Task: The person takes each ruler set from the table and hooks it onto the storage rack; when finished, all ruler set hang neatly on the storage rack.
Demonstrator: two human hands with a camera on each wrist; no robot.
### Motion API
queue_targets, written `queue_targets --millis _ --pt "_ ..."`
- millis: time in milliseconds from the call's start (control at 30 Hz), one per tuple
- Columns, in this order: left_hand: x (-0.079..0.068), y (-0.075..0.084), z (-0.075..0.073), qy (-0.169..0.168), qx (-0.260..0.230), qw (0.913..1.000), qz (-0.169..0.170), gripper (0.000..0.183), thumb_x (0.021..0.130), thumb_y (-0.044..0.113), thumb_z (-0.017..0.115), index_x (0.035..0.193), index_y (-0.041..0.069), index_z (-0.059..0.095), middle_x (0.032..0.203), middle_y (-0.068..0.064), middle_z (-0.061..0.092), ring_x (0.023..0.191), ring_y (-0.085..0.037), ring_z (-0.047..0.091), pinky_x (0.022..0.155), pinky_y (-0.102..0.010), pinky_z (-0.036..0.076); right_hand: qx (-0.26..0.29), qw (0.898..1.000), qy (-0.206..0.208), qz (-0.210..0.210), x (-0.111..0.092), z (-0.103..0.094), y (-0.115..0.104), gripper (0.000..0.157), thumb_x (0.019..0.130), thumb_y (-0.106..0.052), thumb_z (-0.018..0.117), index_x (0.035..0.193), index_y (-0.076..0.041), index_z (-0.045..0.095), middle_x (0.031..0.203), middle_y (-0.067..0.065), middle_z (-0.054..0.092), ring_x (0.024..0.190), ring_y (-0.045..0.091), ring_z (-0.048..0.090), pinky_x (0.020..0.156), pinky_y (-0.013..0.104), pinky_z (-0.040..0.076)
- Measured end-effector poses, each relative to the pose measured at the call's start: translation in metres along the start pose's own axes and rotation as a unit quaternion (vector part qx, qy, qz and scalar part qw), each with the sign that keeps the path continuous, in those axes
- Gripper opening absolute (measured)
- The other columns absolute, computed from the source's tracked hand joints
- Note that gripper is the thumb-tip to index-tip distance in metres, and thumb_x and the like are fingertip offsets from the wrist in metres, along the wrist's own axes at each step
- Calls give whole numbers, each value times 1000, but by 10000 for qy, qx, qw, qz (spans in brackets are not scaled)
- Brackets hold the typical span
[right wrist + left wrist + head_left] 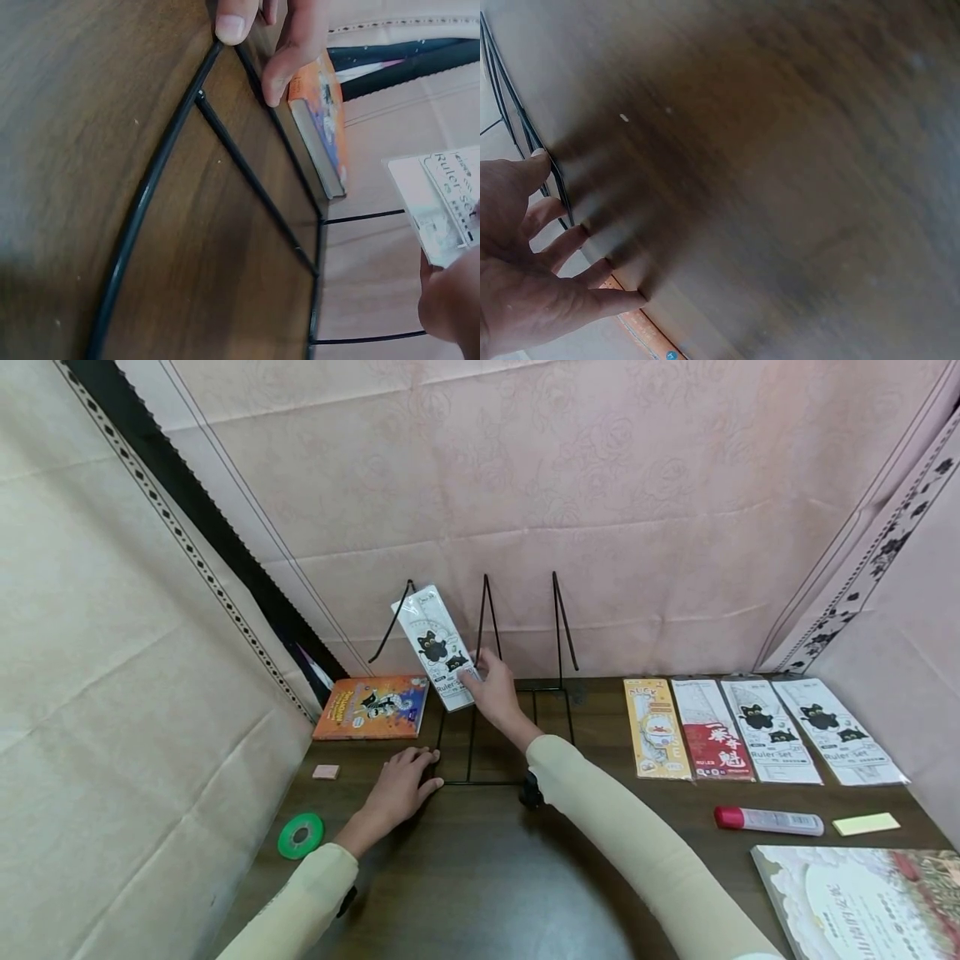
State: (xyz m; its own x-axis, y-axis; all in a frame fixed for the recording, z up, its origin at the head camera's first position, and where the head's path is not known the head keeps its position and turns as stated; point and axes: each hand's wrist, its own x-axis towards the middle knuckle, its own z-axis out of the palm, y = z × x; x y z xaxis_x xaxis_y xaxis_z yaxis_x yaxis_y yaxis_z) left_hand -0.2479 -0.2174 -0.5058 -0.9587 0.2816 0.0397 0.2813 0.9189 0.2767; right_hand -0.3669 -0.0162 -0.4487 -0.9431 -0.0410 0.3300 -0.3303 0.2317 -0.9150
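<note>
In the head view my right hand (498, 693) pinches a white ruler set packet (433, 639) by its lower right edge, thumb in front. Printed with black cats, the packet tilts to the left between the left and middle uprights of a black wire rack (487, 783). My left hand (397, 789) rests low at the rack's front left corner with its fingers spread. Seen from the right wrist, the left thumb (230, 28) touches the corner of the wire base and a finger lies along the side wire. The right wrist view also shows the held packet (439, 199).
An orange book (371, 708) lies behind the left hand, near an eraser (326, 772) and a green tape roll (301, 836). Several flat packets (712, 731) lie in a row at right. Before them are a glue stick (768, 821), a yellow strip (866, 824) and a floral-covered book (862, 902).
</note>
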Motion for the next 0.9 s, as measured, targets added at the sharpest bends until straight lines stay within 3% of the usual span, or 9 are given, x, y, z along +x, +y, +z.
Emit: queue_targets --millis 100,233,367,700,900 --pt "0 0 0 21 -5 10000 -10 44 94 39 60 134 19 56 142 -12 49 133 -41 42 103 -68 33 360 9991 -114 181 3 4 6 22 89 -27 69 105 -15 63 109 4 70 110 19 63 91 39 52" --pt "0 -1 -1 59 18 10000 31 45 94 39 60 134 19 56 142 -12 49 133 -41 43 103 -68 33 848 9953 -299 368 5 8 10 19 89 -24 70 103 -12 65 102 6 72 96 16 67 73 29 53" --pt "0 -2 1 77 59 9999 58 45 94 39 61 134 19 56 142 -11 50 133 -40 43 102 -68 34 895 9945 -418 360 5 11 12 20 90 -21 69 105 -9 64 101 8 71 89 15 67 65 25 50" --pt "-1 0 3 92 -88 9999 53 44 94 38 60 134 19 56 142 -11 49 134 -40 42 104 -68 33 595 9965 -590 77 4 6 16 24 89 -17 69 111 -8 64 108 10 69 100 19 67 84 30 55" --pt "-1 -2 2 3 -109 9999 1 46 95 39 58 136 20 54 144 -10 47 135 -40 40 105 -69 30 790 9935 -812 112 1 -11 16 30 89 -15 69 118 -10 62 118 11 68 108 21 65 89 36 54"
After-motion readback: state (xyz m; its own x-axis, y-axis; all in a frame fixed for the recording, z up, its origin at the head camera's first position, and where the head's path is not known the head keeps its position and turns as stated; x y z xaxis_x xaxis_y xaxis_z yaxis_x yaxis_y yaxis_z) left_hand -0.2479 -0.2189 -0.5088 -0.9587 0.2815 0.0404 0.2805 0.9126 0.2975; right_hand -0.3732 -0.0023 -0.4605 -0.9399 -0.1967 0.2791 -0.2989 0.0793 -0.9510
